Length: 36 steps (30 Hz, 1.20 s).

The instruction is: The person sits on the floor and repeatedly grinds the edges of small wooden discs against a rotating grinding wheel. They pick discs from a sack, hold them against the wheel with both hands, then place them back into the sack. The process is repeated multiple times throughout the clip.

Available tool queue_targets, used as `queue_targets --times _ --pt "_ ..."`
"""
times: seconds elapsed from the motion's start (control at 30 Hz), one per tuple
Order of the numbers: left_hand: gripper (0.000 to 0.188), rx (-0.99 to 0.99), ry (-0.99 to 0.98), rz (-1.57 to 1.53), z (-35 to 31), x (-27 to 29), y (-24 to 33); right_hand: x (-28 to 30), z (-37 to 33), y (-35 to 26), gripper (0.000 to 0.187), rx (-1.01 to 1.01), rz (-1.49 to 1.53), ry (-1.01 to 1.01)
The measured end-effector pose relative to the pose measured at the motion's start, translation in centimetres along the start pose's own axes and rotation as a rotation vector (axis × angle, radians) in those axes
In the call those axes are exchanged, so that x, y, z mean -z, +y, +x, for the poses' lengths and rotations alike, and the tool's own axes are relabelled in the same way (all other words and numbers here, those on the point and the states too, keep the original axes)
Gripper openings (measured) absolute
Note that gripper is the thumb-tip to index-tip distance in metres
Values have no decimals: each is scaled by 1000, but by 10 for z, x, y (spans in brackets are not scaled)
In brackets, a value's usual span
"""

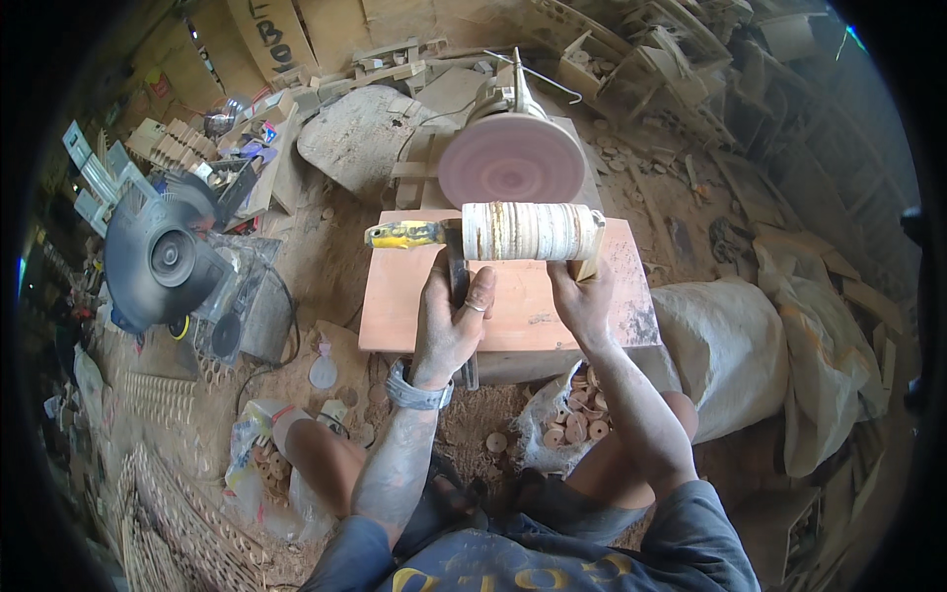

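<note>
A clamp-like tool with a yellow-and-black handle (406, 234) and a dark bar lies against the left end of a row of pale round discs (530, 231), which are pressed together like a roll. My left hand (452, 321) is closed around the dark bar, thumb up. At the roll's right end, my right hand (582, 301) grips from below, next to a small light wooden piece (589, 259); its fingers are partly hidden. The roll is held level over a wooden board (513, 301), just in front of a large round sanding disc (511, 163).
On the left stands a dusty machine with a dark round guard (170, 255). Full white sacks (725, 345) lie at the right. Below the board, a bag of wooden rings (577, 424) sits between my legs. Wood scraps (631, 64) are piled at the back right.
</note>
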<state>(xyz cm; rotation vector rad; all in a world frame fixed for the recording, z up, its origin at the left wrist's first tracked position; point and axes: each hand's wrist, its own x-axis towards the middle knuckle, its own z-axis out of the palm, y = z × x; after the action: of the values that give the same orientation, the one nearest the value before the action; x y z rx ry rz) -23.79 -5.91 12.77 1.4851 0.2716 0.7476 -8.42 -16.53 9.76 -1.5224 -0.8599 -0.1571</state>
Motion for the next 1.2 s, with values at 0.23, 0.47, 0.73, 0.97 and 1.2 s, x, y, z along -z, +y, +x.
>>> queue_targets --times 0.23,0.47,0.73,0.97,1.2 --pt "26 86 1 87 -20 11 -26 -10 -33 14 18 -336 -3 -65" --pt "39 789 -334 -129 29 -15 -81 31 -19 72 25 -700 -18 -117" --pt "37 481 -147 -64 123 -78 -156 66 57 125 35 -713 -342 -139" --pt "28 482 47 201 156 -90 -188 44 79 185 35 -581 -453 -138" --pt "31 471 157 199 171 -103 -198 44 94 209 35 -572 -467 -90"
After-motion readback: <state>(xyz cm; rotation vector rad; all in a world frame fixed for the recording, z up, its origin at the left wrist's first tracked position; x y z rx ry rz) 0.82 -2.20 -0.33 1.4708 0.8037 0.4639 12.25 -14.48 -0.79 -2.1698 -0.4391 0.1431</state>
